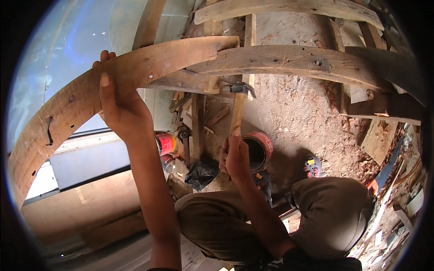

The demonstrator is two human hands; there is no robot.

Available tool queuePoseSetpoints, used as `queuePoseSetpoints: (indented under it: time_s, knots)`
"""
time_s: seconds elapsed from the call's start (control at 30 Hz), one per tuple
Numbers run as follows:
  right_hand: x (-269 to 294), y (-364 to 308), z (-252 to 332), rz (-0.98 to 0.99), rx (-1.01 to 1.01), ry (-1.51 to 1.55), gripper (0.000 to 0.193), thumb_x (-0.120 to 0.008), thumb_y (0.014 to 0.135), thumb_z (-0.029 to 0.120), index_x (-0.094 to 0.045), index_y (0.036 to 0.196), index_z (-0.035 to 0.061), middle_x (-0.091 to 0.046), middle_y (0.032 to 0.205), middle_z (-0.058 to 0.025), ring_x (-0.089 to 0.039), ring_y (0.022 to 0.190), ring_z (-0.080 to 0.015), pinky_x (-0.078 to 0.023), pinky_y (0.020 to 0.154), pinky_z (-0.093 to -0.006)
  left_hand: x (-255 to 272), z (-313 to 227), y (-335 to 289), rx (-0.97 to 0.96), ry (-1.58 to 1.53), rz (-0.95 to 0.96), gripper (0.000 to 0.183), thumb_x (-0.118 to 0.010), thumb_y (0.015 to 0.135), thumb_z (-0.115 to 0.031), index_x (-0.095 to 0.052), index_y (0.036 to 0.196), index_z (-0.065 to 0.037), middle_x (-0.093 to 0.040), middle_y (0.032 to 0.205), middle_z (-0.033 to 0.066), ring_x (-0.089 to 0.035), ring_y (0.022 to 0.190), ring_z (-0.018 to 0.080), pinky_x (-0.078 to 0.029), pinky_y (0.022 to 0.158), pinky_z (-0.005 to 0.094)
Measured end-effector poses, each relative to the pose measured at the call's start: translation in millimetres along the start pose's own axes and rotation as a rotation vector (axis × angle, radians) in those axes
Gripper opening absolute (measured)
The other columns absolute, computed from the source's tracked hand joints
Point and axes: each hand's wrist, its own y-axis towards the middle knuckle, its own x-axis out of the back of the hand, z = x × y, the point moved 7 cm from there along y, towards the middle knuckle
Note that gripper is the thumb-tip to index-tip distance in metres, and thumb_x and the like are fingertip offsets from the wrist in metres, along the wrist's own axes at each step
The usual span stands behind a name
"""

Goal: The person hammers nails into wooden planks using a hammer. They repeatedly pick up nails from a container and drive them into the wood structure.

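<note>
My left hand is wrapped around a curved wooden board at the upper left, its thumb lying across the near face. Nail holes mark this board, and a bent nail sticks out toward its lower end. The board's narrow right end meets another curved wooden piece. In my right hand is a claw hammer, gripped by its wooden handle. Its dark metal head is up, just below the wooden pieces and apart from my left hand.
A red tin with a dark inside stands on the dusty floor beside my right hand. A black plastic bag and a red-yellow can lie to its left. At right are a handsaw and wood scraps. More timber crosses the top.
</note>
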Motion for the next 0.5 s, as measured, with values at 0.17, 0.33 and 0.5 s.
queuePoseSetpoints:
  time_s: [0.17,0.33,0.5]
  knots:
    - [1.0,-5.6,21.8,-0.032,0.182,0.605,0.054,-0.033,0.100,0.058,-0.046,0.077,0.0113,-0.033,0.048,0.0005,-0.032,0.033,-0.0126,-0.028,0.031,-0.0317,5.5,1.1,-0.3,0.013,0.000,0.010,0.059,-0.056,0.095,-0.024,-0.031,0.139,0.006,-0.043,0.140,0.0206,-0.038,0.134,0.0289,-0.030,0.115,0.0466]
    - [-5.5,-0.1,4.3,0.081,0.066,0.047,0.053,-0.029,0.100,0.060,-0.045,0.083,0.0126,-0.032,0.050,0.0011,-0.029,0.033,-0.0117,-0.027,0.030,-0.0303,1.9,-0.5,-0.5,-0.002,0.004,0.008,0.057,-0.054,0.096,-0.023,-0.032,0.138,0.006,-0.041,0.141,0.0211,-0.038,0.134,0.0289,-0.030,0.115,0.0467]
    - [5.0,-25.2,58.1,0.014,0.502,0.682,0.048,-0.036,0.101,0.055,-0.044,0.082,0.0118,-0.033,0.050,0.0008,-0.030,0.033,-0.0111,-0.028,0.031,-0.0298,4.8,0.4,-1.1,0.019,-0.012,0.023,0.058,-0.055,0.096,-0.023,-0.031,0.139,0.006,-0.041,0.141,0.0210,-0.038,0.134,0.0291,-0.031,0.115,0.0460]
